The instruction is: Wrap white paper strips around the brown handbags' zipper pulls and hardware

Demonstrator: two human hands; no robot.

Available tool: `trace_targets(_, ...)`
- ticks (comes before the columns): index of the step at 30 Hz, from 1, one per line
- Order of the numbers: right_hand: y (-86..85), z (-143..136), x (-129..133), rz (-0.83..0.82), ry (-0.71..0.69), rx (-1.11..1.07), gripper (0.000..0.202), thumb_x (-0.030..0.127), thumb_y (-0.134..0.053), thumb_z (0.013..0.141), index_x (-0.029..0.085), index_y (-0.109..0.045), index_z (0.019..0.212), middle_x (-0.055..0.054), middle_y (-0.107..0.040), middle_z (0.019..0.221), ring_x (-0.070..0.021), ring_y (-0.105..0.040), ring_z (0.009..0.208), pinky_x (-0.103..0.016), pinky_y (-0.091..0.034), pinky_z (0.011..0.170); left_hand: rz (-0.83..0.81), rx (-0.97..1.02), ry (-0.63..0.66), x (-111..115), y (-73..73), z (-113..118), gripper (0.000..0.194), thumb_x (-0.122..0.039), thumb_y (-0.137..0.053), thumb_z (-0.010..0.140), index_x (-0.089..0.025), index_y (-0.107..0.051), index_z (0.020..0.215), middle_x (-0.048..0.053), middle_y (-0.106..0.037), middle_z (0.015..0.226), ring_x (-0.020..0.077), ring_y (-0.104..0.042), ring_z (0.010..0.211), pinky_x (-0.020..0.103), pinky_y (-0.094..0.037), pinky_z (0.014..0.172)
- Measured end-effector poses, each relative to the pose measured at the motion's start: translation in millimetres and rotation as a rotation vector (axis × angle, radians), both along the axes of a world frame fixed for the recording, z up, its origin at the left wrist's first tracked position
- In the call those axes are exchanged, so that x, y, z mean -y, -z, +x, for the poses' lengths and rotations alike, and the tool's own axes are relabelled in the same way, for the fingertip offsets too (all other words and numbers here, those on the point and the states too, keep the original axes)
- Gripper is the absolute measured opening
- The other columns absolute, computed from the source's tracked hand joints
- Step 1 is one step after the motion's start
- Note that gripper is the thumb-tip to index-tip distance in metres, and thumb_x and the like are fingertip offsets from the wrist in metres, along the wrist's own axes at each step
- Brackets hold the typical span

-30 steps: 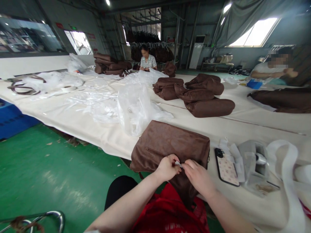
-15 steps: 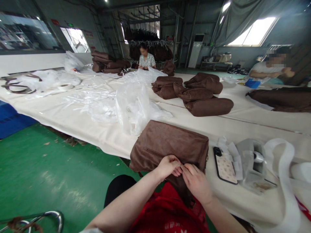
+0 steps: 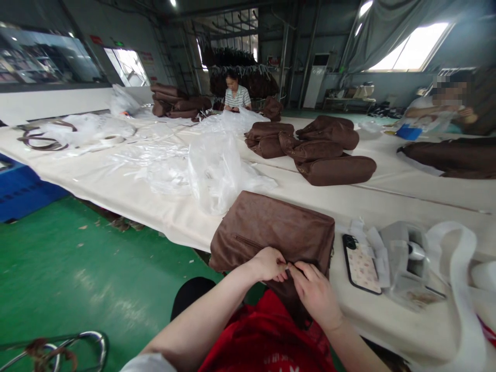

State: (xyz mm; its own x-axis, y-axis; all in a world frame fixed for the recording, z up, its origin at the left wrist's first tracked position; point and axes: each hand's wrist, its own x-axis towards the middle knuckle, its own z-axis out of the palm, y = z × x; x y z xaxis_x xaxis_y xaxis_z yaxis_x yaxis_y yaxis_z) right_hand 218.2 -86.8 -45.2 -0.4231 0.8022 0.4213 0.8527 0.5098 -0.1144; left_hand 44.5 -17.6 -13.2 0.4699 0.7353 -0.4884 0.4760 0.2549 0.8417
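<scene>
A brown leather-like bag [image 3: 279, 222] lies at the table's near edge, its lower part hanging toward my lap. A zipper slit shows on its upper face. My left hand [image 3: 271, 264] rests over the bag's near side with thumb and fingers pinched together. My right hand [image 3: 313, 290] meets it from the right, its fingers also closed, the fingertips of both hands almost touching. Whatever lies between the fingertips is too small to make out.
Clear plastic bags [image 3: 215, 173] lie beyond the bag, with several brown bags [image 3: 335, 170] behind. Right of my hands are a phone [image 3: 361, 264], a tape dispenser [image 3: 406, 258] and white strap [image 3: 461, 289]. Two people sit across the table.
The view has shifted slightly, so the scene sits a little further right. Both hands keep nearly the same pinched pose. The person at the far right has moved their hands, with clear plastic now there.
</scene>
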Motion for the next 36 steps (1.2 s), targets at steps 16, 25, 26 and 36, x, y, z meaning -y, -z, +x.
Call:
trace_targets(16, -48.4, 219.2, 43.7, -0.142, 1.092, -0.684, 0.042, 0.058, -0.058, 0.073, 0.019, -0.074, 0.080, -0.011, -0.073, 0.084, -0.0302, -0.064, 0.081, -0.038, -0.046, 0.071, 0.274, 0.003, -0.008, 9.2, 16.3, 1.4, 0.011, -0.025, -0.048, 0.077, -0.017, -0.056, 0.076, 0.001, -0.068, 0.066, 0.0137, -0.062, 0.057, 0.022, -0.045, 0.056)
trace_targets(25, -47.4, 194.4, 48.5, 0.050, 0.921, -1.119, 0.035, 0.050, -0.074, 0.062, 0.018, -0.073, 0.076, -0.006, -0.071, 0.088, -0.0234, -0.061, 0.086, -0.033, -0.046, 0.081, 0.348, -0.028, -0.042, 10.8, 20.8, 0.9, 0.014, -0.019, -0.046, 0.076, -0.018, -0.060, 0.077, 0.000, -0.067, 0.066, 0.0134, -0.062, 0.059, 0.020, -0.041, 0.056)
trace_targets(26, -46.9, 194.0, 53.4, 0.025, 0.953, -1.095, 0.036, 0.051, -0.074, 0.063, 0.018, -0.073, 0.078, -0.005, -0.070, 0.088, -0.0232, -0.061, 0.085, -0.033, -0.046, 0.080, 0.357, -0.047, -0.045, 10.6, 20.2, 1.0, 0.014, -0.017, -0.047, 0.075, -0.018, -0.060, 0.076, -0.001, -0.066, 0.066, 0.0131, -0.061, 0.059, 0.020, -0.041, 0.057)
trace_targets(36, -15.8, 183.6, 73.6, -0.257, 0.961, -1.380, 0.048, 0.058, -0.073, 0.061, 0.016, -0.067, 0.083, 0.000, -0.063, 0.058, -0.0158, -0.056, 0.050, -0.028, -0.047, 0.048, 0.501, -0.123, -0.026, 11.8, 18.0, 2.3, 0.012, -0.015, -0.049, 0.075, -0.019, -0.060, 0.074, -0.002, -0.062, 0.064, 0.0126, -0.056, 0.063, 0.020, -0.039, 0.061)
